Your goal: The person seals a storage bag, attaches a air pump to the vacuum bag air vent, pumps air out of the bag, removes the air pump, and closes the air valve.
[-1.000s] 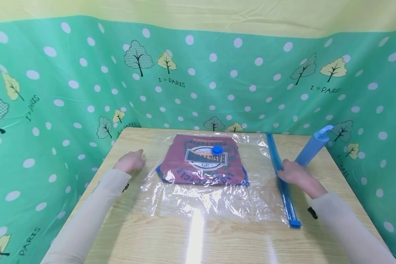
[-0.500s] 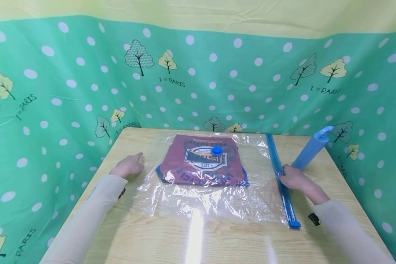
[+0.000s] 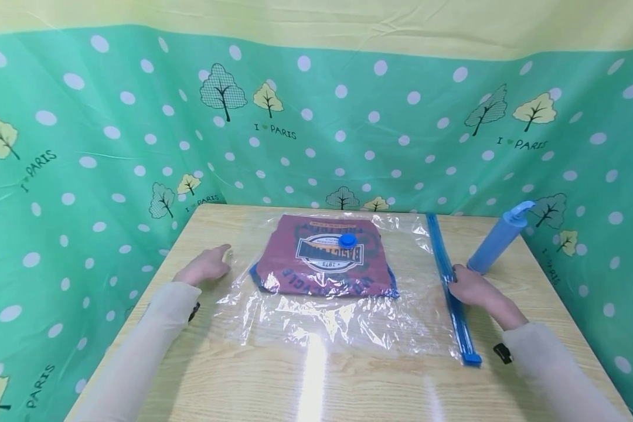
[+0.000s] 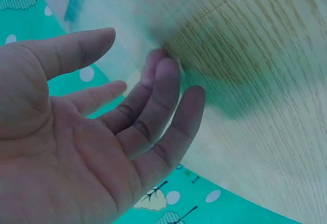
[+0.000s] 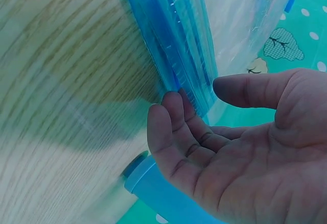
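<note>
A clear plastic vacuum storage bag (image 3: 306, 319) lies flat on the table, with a folded maroon shirt (image 3: 279, 258) inside. Its round blue valve cap (image 3: 348, 241) sits over the shirt's print. Down the bag's right side runs a blue zip strip (image 3: 438, 240), with a blue slider (image 3: 472, 359) at the near end. My right hand (image 3: 475, 287) rests at the middle of that strip, fingers loosely bent and thumb apart in the right wrist view. Beyond the bag's left edge, my left hand (image 3: 203, 265) rests at the table, fingers relaxed and holding nothing.
A blue hand pump (image 3: 496, 243) stands on the table (image 3: 242, 387) just behind my right hand. Green dotted curtains (image 3: 369, 135) surround the table at the back and both sides. Glare crosses the near part of the tabletop.
Both hands have shifted slightly, the left a little outward and the right a little nearer to me along the strip. Bag, shirt and pump look the same.
</note>
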The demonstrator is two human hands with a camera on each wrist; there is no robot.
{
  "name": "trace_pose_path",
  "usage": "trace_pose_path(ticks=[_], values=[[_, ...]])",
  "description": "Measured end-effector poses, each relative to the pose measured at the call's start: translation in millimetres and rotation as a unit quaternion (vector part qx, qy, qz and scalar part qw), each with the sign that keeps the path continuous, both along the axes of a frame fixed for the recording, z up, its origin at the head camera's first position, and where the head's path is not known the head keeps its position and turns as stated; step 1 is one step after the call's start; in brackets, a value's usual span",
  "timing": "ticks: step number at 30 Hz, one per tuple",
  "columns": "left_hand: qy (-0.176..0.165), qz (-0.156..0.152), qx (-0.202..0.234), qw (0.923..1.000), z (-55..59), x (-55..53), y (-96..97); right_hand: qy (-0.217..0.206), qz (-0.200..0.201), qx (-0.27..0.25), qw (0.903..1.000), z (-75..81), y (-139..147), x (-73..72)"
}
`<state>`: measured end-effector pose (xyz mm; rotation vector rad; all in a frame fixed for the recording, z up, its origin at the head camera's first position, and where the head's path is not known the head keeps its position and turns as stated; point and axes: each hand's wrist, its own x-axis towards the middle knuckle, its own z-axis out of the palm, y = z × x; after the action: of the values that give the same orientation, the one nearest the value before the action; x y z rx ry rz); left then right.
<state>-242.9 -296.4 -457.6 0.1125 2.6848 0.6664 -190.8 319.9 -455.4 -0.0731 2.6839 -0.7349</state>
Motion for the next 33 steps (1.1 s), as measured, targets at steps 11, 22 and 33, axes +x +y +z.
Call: trace_pose_path(ticks=[11,22,33], values=[[-0.039,0.056,0.028,0.9973,5.2,14.3,6.0,-0.002,-0.004,0.001,1.0000,-4.8,2.6,-0.3],[-0.036,0.064,0.044,0.9964,3.7,17.6,13.4,-0.007,-0.002,0.008,0.9999,-4.7,1.6,0.2],[-0.045,0.074,0.036,0.9956,8.9,21.0,19.5,0.001,0.003,0.006,1.0000,-7.4,2.3,-1.1]])
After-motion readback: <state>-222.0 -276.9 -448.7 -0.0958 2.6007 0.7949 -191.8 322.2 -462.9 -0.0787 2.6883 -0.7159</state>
